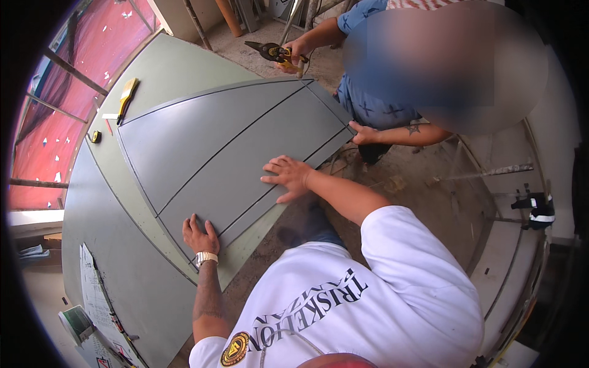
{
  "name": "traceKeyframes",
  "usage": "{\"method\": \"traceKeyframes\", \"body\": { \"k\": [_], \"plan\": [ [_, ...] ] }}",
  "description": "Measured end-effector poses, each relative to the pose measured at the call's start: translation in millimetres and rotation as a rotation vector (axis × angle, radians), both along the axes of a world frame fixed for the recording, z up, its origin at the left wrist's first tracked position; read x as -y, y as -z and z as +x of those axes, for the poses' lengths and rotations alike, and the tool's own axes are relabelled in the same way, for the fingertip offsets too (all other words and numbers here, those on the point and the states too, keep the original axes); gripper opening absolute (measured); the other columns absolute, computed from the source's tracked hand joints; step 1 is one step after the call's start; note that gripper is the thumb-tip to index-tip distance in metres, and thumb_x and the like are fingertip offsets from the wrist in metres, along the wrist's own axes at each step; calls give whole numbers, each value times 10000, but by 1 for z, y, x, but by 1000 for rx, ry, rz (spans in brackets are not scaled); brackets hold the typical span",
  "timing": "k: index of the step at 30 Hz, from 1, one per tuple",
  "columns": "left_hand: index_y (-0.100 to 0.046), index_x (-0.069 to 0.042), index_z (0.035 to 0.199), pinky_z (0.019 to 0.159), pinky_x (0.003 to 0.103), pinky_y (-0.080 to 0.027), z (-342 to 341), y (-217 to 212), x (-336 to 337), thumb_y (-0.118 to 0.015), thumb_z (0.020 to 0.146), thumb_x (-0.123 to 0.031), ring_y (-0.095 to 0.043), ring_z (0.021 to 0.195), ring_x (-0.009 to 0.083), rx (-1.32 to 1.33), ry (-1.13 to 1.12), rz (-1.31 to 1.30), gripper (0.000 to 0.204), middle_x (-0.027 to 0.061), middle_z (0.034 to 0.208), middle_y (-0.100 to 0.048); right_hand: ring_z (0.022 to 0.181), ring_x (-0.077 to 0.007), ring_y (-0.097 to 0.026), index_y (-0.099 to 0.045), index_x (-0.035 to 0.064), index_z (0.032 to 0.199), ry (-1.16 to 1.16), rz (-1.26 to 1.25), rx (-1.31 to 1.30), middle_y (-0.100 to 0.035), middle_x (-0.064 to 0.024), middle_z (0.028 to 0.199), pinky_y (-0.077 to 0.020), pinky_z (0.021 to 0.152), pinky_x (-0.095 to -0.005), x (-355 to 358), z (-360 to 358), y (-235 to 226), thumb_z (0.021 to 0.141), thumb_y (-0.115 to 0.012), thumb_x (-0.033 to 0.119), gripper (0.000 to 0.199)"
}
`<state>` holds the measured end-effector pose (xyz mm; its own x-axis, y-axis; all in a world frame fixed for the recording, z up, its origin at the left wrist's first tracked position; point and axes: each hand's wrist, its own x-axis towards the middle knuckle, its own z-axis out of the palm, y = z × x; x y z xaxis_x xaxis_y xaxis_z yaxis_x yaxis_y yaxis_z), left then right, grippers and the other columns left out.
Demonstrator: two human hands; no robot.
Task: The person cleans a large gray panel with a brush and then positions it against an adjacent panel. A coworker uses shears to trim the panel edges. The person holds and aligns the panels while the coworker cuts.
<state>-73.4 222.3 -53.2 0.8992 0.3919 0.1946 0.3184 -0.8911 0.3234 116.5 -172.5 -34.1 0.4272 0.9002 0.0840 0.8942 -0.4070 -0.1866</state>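
A grey sheet metal panel [208, 129] with dark lines running across it lies on the pale green board of the table. Near its lower left edge rests my left hand [200, 235], fingers stretched out and a watch on the wrist. My right hand [289, 178] lies flat with spread fingers on the panel's near side. Across from me, a co-worker's hand [363, 132] grips the panel's right corner. The co-worker's other hand [296, 54] holds yellow and black tin snips [267, 50] above the far edge, their blades apart from the panel.
A yellow and black tool [127, 98] and a small tape measure [96, 137] lie on the green board [165, 61]. Another grey sheet [123, 264] covers the table's left part, with printed papers [92, 288] and a green roll [76, 322] near its edge. Metal bars stand at far left.
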Motion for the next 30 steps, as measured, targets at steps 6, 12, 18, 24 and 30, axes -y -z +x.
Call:
{"method": "traceKeyframes", "body": {
  "k": [6, 12, 18, 24, 30],
  "plan": [
    [-574, -120, 1514, 1206, 571, -351, 4, -1, 4, -684, 985, -363, -456, 1474, 423, -51, -15, -1, 593, 227, 1573, -501, 1479, -343, -350, -486, 194, 1569, -6, -13, -12, -407, -130, 1574, -234, 1247, -503, 2, 5, -1, 857, -659, 742, 916],
    [-568, -135, 1524, 1221, 568, -334, 7, 1, 6, -659, 1007, -405, -447, 1488, 415, -69, -19, 18, 590, 215, 1591, -490, 1482, -350, -352, -499, 205, 1563, -1, 1, -35, -412, -135, 1571, -232, 1251, -507, 4, 11, 10, 851, -658, 753, 913],
    [-562, -139, 1532, 1226, 567, -340, 8, -1, 10, -686, 986, -369, -442, 1492, 422, -70, -33, 4, 606, 227, 1591, -489, 1494, -349, -342, -497, 211, 1566, -8, -33, -34, -405, -129, 1589, -224, 1254, -510, 3, 15, 14, 872, -639, 764, 899],
    [-573, -127, 1519, 1214, 569, -354, 5, 2, 6, -696, 978, -357, -455, 1477, 416, -60, -21, 16, 601, 220, 1578, -501, 1488, -348, -338, -500, 204, 1564, -5, -5, 1, -400, -129, 1595, -212, 1259, -508, 0, 9, 17, 875, -628, 778, 907],
    [-582, -122, 1503, 1205, 565, -359, 2, 8, 6, -705, 970, -344, -456, 1473, 402, -38, -13, -2, 590, 203, 1559, -508, 1483, -341, -336, -513, 210, 1560, 6, -21, 40, -404, -127, 1594, -217, 1259, -500, 1, 2, 21, 868, -642, 774, 901]
  ]
}}
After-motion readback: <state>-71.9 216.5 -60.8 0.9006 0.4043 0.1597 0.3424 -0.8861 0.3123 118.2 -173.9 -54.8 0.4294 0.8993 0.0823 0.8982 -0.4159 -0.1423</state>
